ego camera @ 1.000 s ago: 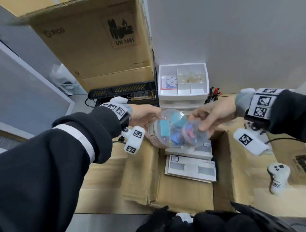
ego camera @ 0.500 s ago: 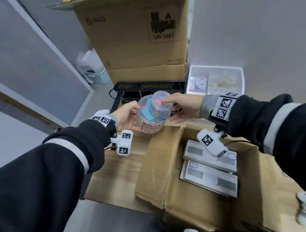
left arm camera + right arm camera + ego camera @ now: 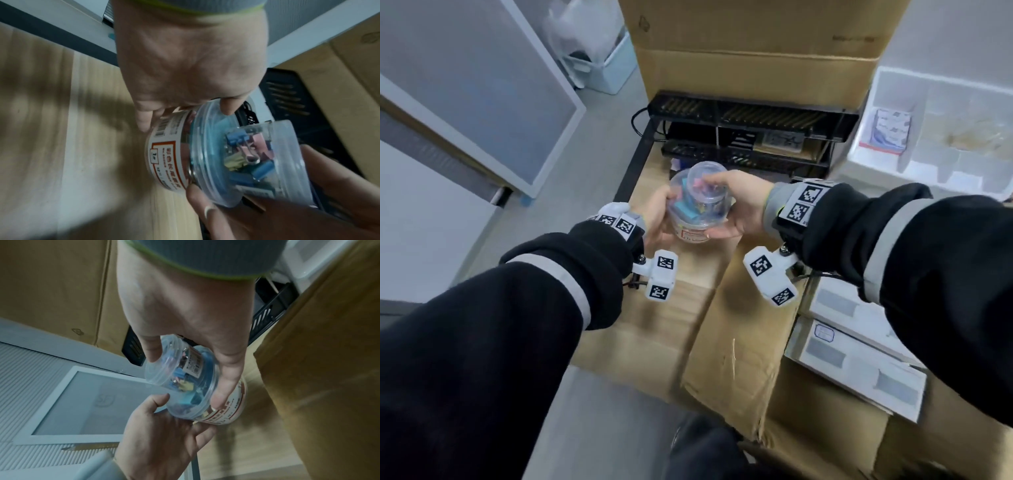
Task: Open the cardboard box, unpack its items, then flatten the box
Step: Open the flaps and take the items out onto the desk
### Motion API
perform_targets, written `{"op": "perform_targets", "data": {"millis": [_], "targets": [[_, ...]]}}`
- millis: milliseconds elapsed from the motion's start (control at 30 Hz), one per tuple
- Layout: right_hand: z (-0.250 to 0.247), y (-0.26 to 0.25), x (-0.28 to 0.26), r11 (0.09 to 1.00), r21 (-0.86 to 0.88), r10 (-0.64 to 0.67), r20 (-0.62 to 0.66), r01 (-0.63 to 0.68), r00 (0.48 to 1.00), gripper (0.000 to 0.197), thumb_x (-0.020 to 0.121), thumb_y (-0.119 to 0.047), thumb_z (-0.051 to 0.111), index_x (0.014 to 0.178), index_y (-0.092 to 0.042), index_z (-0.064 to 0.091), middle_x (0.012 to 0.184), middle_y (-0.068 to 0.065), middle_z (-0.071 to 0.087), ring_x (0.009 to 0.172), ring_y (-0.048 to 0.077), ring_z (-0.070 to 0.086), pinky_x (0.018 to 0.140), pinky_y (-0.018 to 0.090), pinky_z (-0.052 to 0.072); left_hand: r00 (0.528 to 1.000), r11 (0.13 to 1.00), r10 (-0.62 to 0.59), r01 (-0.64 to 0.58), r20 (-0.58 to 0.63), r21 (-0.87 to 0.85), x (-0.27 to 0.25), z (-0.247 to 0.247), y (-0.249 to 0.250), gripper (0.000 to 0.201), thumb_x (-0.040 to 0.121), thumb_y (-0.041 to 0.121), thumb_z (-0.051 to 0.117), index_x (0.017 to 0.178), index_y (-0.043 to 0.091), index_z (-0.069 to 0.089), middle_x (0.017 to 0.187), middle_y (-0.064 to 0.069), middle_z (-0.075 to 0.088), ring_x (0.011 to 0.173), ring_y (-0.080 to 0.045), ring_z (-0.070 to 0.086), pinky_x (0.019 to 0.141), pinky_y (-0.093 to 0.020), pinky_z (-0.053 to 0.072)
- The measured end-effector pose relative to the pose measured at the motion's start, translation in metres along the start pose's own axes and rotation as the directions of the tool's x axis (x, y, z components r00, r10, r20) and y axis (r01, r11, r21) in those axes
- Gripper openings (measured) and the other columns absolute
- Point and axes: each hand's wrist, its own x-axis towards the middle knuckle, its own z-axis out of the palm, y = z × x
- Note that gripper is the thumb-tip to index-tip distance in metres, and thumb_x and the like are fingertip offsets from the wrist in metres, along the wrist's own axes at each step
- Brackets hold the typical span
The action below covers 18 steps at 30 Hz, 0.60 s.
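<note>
Two stacked clear tubs of coloured binder clips, a small tub [image 3: 705, 180] on a larger labelled tub [image 3: 697, 222], hang above the wooden tabletop, left of the open cardboard box [image 3: 739, 342]. My left hand [image 3: 659, 219] grips the larger tub's left side. My right hand [image 3: 738, 205] holds the stack from the right, thumb on the small tub and fingers under the large one. The left wrist view shows the tubs [image 3: 216, 154] between my left hand [image 3: 185, 68] and right hand [image 3: 318, 194]. The right wrist view shows the tubs [image 3: 185, 379] likewise. Flat white packages [image 3: 859, 363] lie in the box.
A big cardboard carton [image 3: 756, 58] rests on a black mesh rack [image 3: 750, 120] at the back. A white compartment organiser [image 3: 893, 89] stands at the back right. On the floor to the left sits a white bin [image 3: 602, 65]. The table's left edge runs close to my left hand.
Both hands carried the tubs up out of the box and to the left, past the left flap, to above the bare tabletop. The tubs turned more upright, and my head turned left.
</note>
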Motion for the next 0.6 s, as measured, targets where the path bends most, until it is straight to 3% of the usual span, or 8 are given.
{"op": "perform_targets", "data": {"millis": [67,133,233,333,467,533,600], "targets": [[0.003,-0.001,0.01,1.0,-0.019,0.024,0.0,-0.024,1.0,0.034,0.091,-0.04,0.061,0.115,-0.015,0.057,0.102,0.01,0.061,0.086,0.024,0.067,0.076,0.038,0.059,0.999,1.0,-0.012,0.012,0.032,-0.014,0.01,-0.002,-0.006,0.044,0.097,0.043,0.038,0.114,0.015,0.066,0.118,-0.01,0.073,0.102,-0.022,0.069,0.078,-0.032,0.054],[0.005,-0.001,0.017,0.999,-0.024,0.047,-0.002,-0.047,0.999,0.026,0.094,-0.038,0.059,0.099,-0.013,0.057,0.093,0.01,0.061,0.075,0.022,0.067,0.062,0.032,0.059,0.998,1.0,-0.008,0.01,0.056,-0.026,0.015,0.0,-0.005,0.043,0.098,0.052,0.04,0.104,0.02,0.068,0.106,-0.004,0.076,0.094,-0.017,0.072,0.075,-0.029,0.054],[0.006,0.002,0.027,0.999,-0.009,0.053,-0.021,-0.053,0.998,0.024,0.093,-0.034,0.063,0.101,-0.012,0.058,0.092,0.008,0.063,0.057,0.017,0.07,0.047,0.026,0.056,0.996,1.0,-0.015,0.015,0.091,-0.001,0.024,0.0,-0.003,0.052,0.092,0.07,0.044,0.108,0.027,0.068,0.11,0.002,0.073,0.101,-0.013,0.069,0.078,-0.03,0.05],[0.008,0.007,0.047,0.999,-0.027,0.017,-0.112,-0.02,0.994,0.038,0.09,-0.035,0.068,0.12,-0.013,0.058,0.097,0.004,0.056,0.073,0.017,0.066,0.056,0.031,0.058,0.99,0.997,-0.041,0.03,0.137,0.078,0.039,0.002,-0.007,0.071,0.082,0.079,0.056,0.129,0.026,0.064,0.119,0.001,0.073,0.104,-0.009,0.07,0.077,-0.024,0.055],[0.008,0.009,0.064,1.0,-0.015,-0.023,-0.118,0.021,0.993,0.047,0.089,-0.042,0.067,0.126,-0.015,0.058,0.09,-0.001,0.053,0.079,0.019,0.067,0.083,0.042,0.059,0.999,0.994,-0.037,0.033,0.04,0.105,0.072,-0.002,-0.013,0.102,0.05,0.093,0.069,0.129,0.029,0.065,0.112,0.0,0.076,0.105,-0.018,0.072,0.082,-0.032,0.058],[0.01,0.005,0.067,1.0,-0.015,-0.023,-0.122,0.021,0.992,0.054,0.085,-0.046,0.071,0.127,-0.015,0.057,0.093,0.001,0.055,0.08,0.021,0.069,0.078,0.041,0.06,1.0,0.993,-0.031,0.03,0.006,0.112,0.082,-0.004,-0.011,0.108,0.044,0.095,0.068,0.13,0.03,0.063,0.114,0.0,0.075,0.104,-0.021,0.073,0.082,-0.037,0.059],[0.012,0.004,0.073,1.0,-0.005,-0.022,-0.127,0.021,0.992,0.068,0.077,-0.049,0.077,0.132,-0.016,0.052,0.104,0.003,0.059,0.086,0.023,0.071,0.066,0.037,0.061,0.999,0.995,-0.028,0.03,-0.022,0.098,0.084,-0.008,-0.008,0.103,0.049,0.093,0.067,0.128,0.028,0.063,0.11,-0.001,0.077,0.101,-0.021,0.074,0.085,-0.041,0.06]]}}
